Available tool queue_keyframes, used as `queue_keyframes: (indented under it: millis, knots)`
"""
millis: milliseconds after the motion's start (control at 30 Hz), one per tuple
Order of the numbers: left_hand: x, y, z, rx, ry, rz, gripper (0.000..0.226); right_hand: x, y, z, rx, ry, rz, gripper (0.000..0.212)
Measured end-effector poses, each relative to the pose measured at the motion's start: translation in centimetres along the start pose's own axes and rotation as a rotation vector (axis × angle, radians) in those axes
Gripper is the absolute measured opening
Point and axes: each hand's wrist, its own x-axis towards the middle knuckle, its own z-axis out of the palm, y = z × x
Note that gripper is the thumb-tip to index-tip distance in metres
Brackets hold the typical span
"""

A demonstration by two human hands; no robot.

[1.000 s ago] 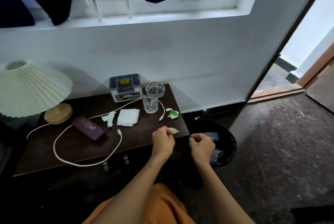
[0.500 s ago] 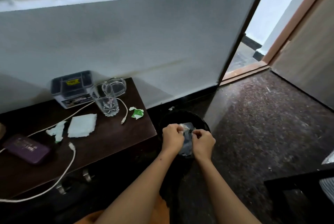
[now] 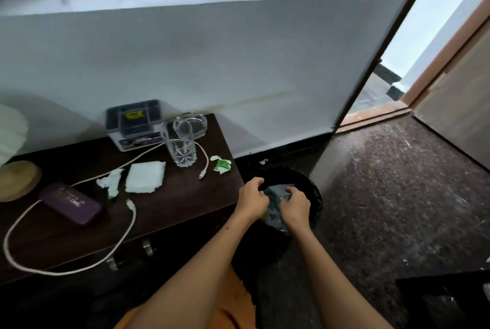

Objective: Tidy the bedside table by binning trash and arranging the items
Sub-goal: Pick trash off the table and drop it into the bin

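Note:
Both my hands hover over the black bin (image 3: 316, 197) on the floor just right of the dark bedside table (image 3: 172, 212). My left hand (image 3: 252, 200) is curled shut with nothing visible in it. My right hand (image 3: 295, 206) is curled too; a small green-white scrap (image 3: 280, 198) shows at its fingertips, and I cannot tell if it is held or lying in the bin. On the table lie a green-white wrapper scrap (image 3: 222, 165), a folded white tissue (image 3: 145, 177) and a torn tissue piece (image 3: 110, 182).
Also on the table: a drinking glass (image 3: 181, 149), a glass ashtray (image 3: 192, 123), a grey box (image 3: 134, 124), a purple case (image 3: 70, 202), a looping white cable (image 3: 127, 235) and a lamp base (image 3: 17, 180). An open doorway (image 3: 376, 95) lies to the right.
My left hand carried a paper scrap from the table's edge to the bin, where both hands met. They have now drawn slightly apart over the bin. My view swung right and down.

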Motion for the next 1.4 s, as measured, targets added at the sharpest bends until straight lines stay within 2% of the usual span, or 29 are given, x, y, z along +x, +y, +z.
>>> queue_keyframes:
  millis: [367,633,933,1067,1267,1400]
  knots:
    - [-8.2,-6.0,-12.8,-0.205,0.427,-0.089,0.040,-8.1,-10.2,2.7,-0.006,-0.106,-0.245,0.043]
    - [-14.1,-10.3,-20.2,-0.182,0.579,-0.145,0.033,-13.7,-16.0,5.8,-0.040,-0.179,-0.360,0.043]
    - [-13.0,-12.8,-24.0,-0.019,0.571,-0.148,0.033,-13.9,-18.6,9.2,-0.095,-0.202,-0.354,0.047]
    - [-11.6,-12.6,-24.7,0.099,0.551,-0.095,0.038,-12.5,-18.4,9.3,-0.159,-0.161,-0.326,0.041]
    - [-7.7,-13.3,-25.5,0.292,0.428,-0.077,0.052,-8.2,-16.8,9.8,-0.316,-0.128,-0.277,0.048]
    - [-5.2,-13.8,-25.9,0.464,0.313,-0.070,0.057,-5.3,-15.7,9.9,-0.449,-0.155,-0.304,0.062]
